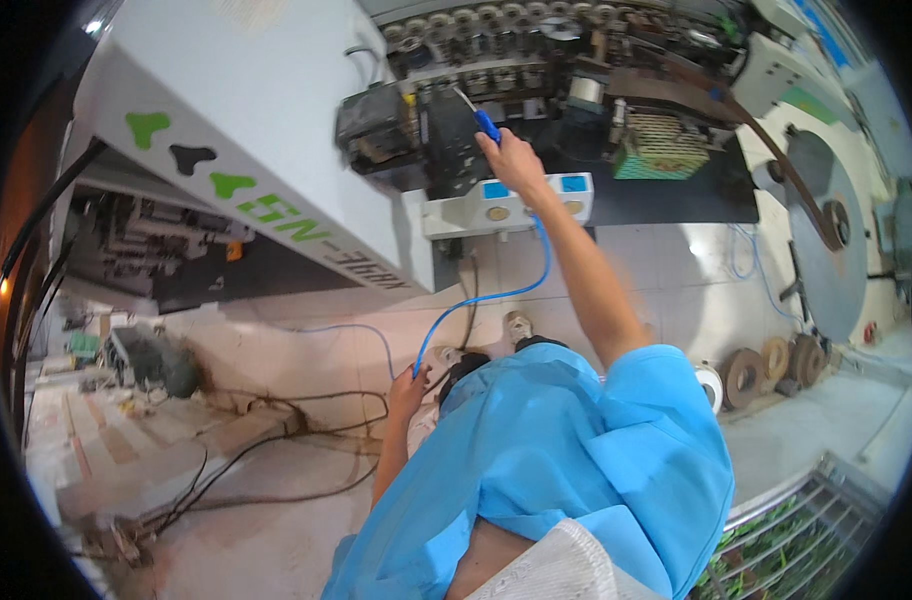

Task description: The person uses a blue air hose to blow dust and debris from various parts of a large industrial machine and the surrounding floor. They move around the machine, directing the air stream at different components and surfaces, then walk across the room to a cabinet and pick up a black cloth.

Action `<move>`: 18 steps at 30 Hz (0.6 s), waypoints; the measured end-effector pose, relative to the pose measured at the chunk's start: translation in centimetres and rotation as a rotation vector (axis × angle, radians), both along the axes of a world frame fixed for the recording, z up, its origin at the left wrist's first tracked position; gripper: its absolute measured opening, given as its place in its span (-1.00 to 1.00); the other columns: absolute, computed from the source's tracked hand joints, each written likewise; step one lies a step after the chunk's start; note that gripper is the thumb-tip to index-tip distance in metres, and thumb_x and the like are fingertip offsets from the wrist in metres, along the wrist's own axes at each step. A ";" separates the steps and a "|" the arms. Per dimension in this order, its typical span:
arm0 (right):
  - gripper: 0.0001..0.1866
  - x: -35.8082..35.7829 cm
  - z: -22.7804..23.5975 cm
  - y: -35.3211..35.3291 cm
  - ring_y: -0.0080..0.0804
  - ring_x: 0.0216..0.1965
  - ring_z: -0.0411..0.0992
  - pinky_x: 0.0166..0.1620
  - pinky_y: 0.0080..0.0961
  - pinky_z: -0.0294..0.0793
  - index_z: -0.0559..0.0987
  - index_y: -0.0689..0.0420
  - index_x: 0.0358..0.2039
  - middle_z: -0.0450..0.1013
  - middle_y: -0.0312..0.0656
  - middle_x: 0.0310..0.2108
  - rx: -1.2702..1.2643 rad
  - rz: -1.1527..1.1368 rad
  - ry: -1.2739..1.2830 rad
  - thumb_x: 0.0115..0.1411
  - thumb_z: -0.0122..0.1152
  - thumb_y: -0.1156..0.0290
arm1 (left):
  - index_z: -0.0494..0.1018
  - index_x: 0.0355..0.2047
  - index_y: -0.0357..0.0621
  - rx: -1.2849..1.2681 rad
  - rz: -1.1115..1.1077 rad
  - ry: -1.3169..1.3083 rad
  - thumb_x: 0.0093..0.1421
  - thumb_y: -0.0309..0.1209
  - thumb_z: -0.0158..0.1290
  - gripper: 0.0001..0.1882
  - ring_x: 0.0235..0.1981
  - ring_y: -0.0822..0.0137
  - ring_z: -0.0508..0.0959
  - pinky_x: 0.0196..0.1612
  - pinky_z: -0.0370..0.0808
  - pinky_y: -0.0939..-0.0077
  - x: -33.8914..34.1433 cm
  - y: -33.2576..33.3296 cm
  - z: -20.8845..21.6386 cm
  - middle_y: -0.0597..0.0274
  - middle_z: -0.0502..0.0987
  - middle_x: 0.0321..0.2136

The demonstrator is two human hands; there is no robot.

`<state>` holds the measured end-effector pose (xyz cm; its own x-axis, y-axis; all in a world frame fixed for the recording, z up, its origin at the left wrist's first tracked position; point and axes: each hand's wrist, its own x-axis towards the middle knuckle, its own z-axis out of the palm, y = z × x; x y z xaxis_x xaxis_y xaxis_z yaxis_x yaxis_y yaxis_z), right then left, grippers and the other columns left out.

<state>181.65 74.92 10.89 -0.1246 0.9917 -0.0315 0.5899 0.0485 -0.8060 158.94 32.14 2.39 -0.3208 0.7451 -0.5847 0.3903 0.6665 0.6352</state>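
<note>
My right hand is closed around a blue air blow gun, the arm stretched far forward. Its thin metal nozzle points up and left over the machine's dark bed, towards a row of rollers. A blue air hose hangs from near my right wrist and curves down to the left. My left hand, low beside my body, has its fingers closed on that hose. Just below my right hand is a white control box with two small blue displays and round knobs.
A large white machine hood stands at the left. Dark cables trail over the floor at lower left. On the right are a big grey disc with a brown strip and several strip rolls. A metal grate lies at lower right.
</note>
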 end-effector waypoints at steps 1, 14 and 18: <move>-0.37 0.4 0.2 -0.3 0.35 -0.14 0.48 -0.09 0.08 0.44 0.49 0.25 -0.18 0.53 0.30 -0.30 -0.022 -0.093 -0.016 0.34 -0.06 -0.19 | 0.56 -0.16 -0.23 -0.033 -0.014 0.021 0.38 0.02 -0.11 -0.48 -0.41 0.30 0.60 -0.29 0.51 0.41 0.1 0.0 -0.1 0.09 0.60 -0.46; -0.31 19.4 3.0 -4.1 0.28 0.00 0.47 0.05 0.10 0.39 0.45 0.33 -0.05 0.51 0.30 -0.11 -0.055 -0.743 -0.096 0.35 -0.12 -0.18 | 0.58 -0.16 -0.21 0.028 -0.173 -0.004 0.35 -0.02 -0.08 -0.52 -0.44 0.25 0.62 -0.27 0.53 0.36 2.9 2.9 -0.9 0.08 0.61 -0.47; -0.35 24.9 3.2 -6.1 0.29 -0.02 0.47 0.02 0.07 0.41 0.43 0.33 -0.08 0.52 0.27 -0.15 0.024 -1.061 -0.034 0.36 -0.10 -0.15 | 0.58 -0.18 -0.20 0.031 -0.222 0.012 0.37 -0.05 -0.09 -0.54 -0.44 0.23 0.62 -0.27 0.53 0.34 3.3 4.3 0.0 0.08 0.62 -0.47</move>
